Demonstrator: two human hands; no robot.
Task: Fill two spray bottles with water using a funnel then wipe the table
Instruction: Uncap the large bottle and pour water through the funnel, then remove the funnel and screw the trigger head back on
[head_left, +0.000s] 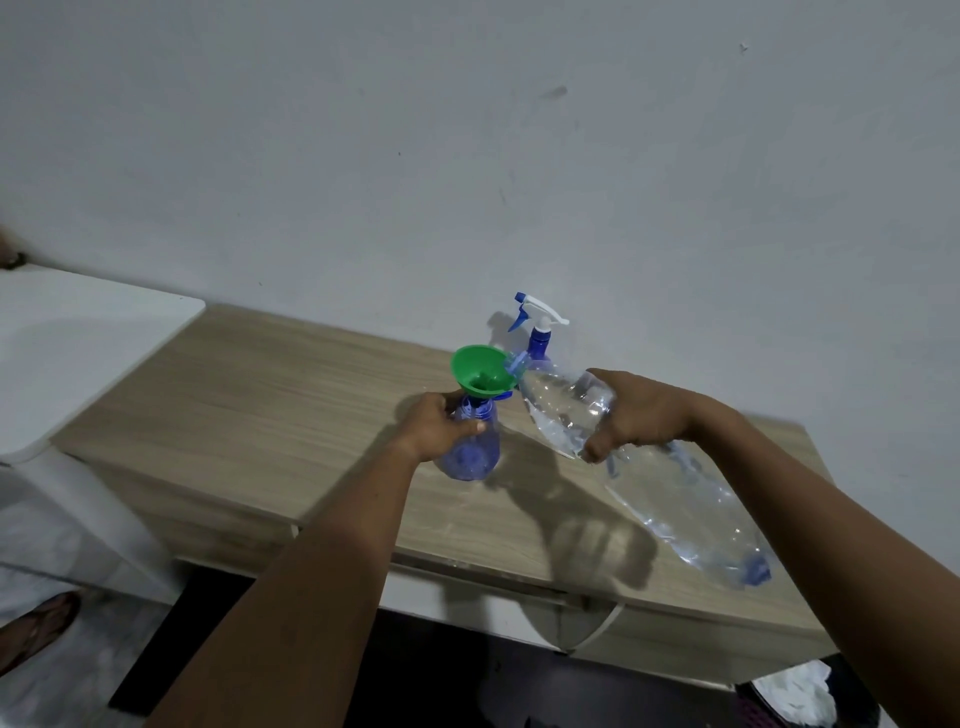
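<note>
- Far left there's a white surface (78, 332) butted up against the wooden tabletop (270, 395). It sits a bit higher than the wood, and its rounded corner pokes over the tabletop's left end.
- Down at the bottom left, a foot in a sandal (36, 631) is on the pale floor (104, 649).
- The tabletop is light wood grain, pushed up against a plain whitish wall (467, 156) with a few scuffs on it.
- The left hand (441, 426) is wrapped tight around a small blue see-through spray bottle (475, 452), thumb across the front. The bottle stands on the tabletop, more or less upright, with its spray head off.
- A green funnel (480, 370) sits in that bottle's neck, wide end up and tilted a little.
- Right behind the funnel, close to the wall, stands the second spray bottle (540, 345). It's blue, has its white trigger head with a blue nozzle on, and only its top half shows.
- The right hand (639, 415) is clamped over a big clear plastic water bottle (675, 499), gripping near the shoulder. The bottle is tipped right over, mouth down to the left at the funnel's rim, base up in the air out to the right.
- There's clear water inside the big bottle, but I can't tell if a stream is actually going into the funnel; it's too blurry there.
- Hand and bottle shadows fall on the wood just in front.
- Bottom right corner, below the tabletop edge, there's something white and crumpled (795, 696). Can't make out what it is.
</note>
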